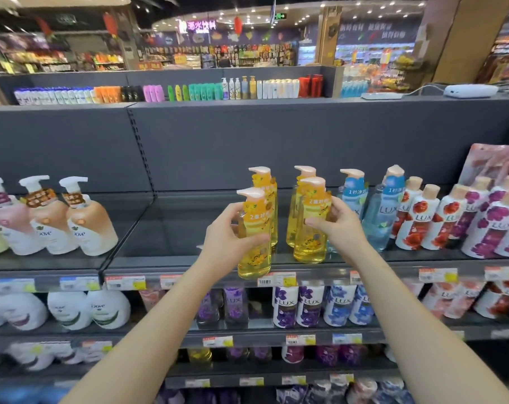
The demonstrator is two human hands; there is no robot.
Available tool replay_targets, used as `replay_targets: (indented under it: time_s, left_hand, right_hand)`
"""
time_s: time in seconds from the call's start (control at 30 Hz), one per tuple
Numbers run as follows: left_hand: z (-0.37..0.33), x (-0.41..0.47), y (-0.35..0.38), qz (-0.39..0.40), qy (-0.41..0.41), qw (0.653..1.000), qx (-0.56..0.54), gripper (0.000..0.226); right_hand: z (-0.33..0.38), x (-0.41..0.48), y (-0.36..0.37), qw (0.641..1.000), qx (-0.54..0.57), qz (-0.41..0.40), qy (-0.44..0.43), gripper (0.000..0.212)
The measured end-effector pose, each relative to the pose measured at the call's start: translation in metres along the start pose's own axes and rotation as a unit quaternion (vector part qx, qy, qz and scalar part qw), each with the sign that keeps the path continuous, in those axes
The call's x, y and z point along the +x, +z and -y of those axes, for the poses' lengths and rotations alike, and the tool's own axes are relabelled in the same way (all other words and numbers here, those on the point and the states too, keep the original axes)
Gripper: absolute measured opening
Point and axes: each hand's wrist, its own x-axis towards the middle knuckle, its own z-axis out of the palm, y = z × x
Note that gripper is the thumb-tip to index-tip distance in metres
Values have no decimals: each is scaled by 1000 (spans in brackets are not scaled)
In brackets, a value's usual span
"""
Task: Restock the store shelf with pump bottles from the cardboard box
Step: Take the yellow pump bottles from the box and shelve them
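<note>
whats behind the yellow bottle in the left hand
A second yellow pump bottle stands on the shelf right behind the yellow bottle that the left hand grips. Only its pump and upper label show; most of its lower body is covered.

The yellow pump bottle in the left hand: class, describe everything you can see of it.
The yellow pump bottle is clear plastic with golden liquid, topped by a pale pump whose spout points left. A yellow flower-printed label wraps its upper body. The left hand grips its middle, holding it upright at the shelf edge.
</note>
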Motion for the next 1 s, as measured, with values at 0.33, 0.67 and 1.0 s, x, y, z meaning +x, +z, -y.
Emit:
replay_targets:
  time_s: [0.33,0.67,1.0]
  left_hand:
    - [0,-3,18,12,1,1000,-4,52]
    - [-2,-1,15,15,-1,1000,7,51]
    - [-4,2,19,27,9,1000,6,51]
  right_hand:
    - [-1,-7,-4,991,-134,-4,13,68]
    - [-30,-27,7,985,-169,-20,24,67]
    - [-40,-15,21,985,-165,-36,22,65]
